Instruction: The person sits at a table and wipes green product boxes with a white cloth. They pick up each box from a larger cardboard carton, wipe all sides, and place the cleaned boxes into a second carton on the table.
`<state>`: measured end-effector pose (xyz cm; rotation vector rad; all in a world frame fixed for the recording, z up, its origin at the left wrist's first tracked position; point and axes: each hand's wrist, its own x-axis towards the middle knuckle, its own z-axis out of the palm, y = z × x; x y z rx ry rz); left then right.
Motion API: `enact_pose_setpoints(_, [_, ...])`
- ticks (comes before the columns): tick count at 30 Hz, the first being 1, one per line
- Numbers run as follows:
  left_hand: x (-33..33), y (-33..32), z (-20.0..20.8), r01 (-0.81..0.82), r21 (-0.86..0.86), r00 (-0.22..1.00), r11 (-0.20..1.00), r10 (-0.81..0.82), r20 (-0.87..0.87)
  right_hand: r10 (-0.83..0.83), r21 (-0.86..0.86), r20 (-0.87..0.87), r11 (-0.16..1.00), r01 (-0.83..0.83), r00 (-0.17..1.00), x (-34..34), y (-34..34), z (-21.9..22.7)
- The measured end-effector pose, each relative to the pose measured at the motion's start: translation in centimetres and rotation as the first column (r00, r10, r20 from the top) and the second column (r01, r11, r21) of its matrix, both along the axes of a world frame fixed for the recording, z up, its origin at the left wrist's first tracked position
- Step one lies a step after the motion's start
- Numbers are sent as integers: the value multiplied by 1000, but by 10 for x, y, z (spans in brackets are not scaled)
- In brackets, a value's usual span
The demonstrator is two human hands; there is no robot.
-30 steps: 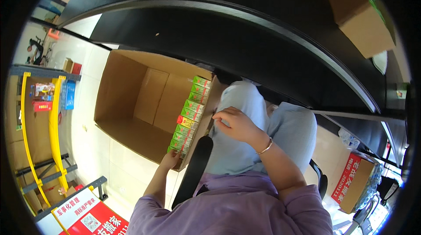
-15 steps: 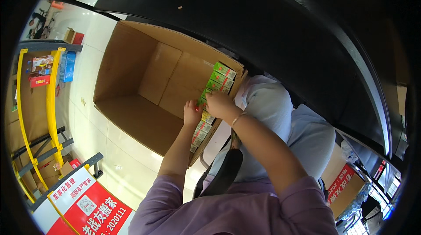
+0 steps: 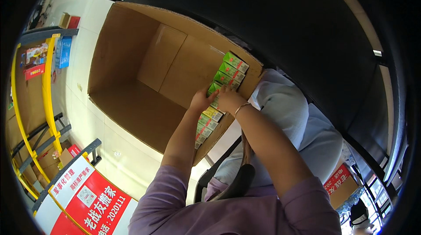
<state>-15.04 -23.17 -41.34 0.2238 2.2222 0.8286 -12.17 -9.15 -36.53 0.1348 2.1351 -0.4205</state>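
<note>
A row of small drink cartons stands against the near right wall of a large open cardboard box (image 3: 144,87). Green-topped cartons (image 3: 229,70) make up the far end of the row. A yellow carton (image 3: 213,113) and pale green-and-white cartons (image 3: 206,126) sit nearer me. My left hand (image 3: 203,100) reaches in from the box's inner side, its fingers closed at a green carton (image 3: 214,88) mid-row. From the wall side, my right hand (image 3: 231,101) bends its fingers onto the same carton. Both hands partly cover the cartons beneath them.
A black tabletop (image 3: 280,29) runs along the box's far right side. My legs (image 3: 280,101) and a black chair armrest (image 3: 237,182) are close to its near right edge. On the left stand a yellow-and-grey rack (image 3: 49,99) and a red-and-white sign (image 3: 94,202).
Both hands have shifted slightly up and right in the view, along with the box and cartons as the view moved. My right fingers now lie beside my left thumb over the row.
</note>
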Motion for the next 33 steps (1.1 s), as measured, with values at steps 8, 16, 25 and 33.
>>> enact_pose_setpoints(8, [-6, 2, 2, 40, -83, 996, 996, -33, 85, -21, 49, 111, 999, 16, 994, -17, 6, -7])
enact_pose_setpoints(16, [-3, 12, 5, 31, -61, 916, 998, -52, -397, -105, 76, 62, 992, 100, 993, -27, 8, 0])
enact_pose_setpoints(25, [-9, 30, 41, -225, 208, 897, 952, 286, -339, -254, -173, -115, 957, 232, 960, -29, 30, 25])
enact_pose_setpoints(33, [7, 30, 68, -682, 606, 723, 409, 502, 474, -552, -530, -97, 733, 426, 829, -22, 45, 43])
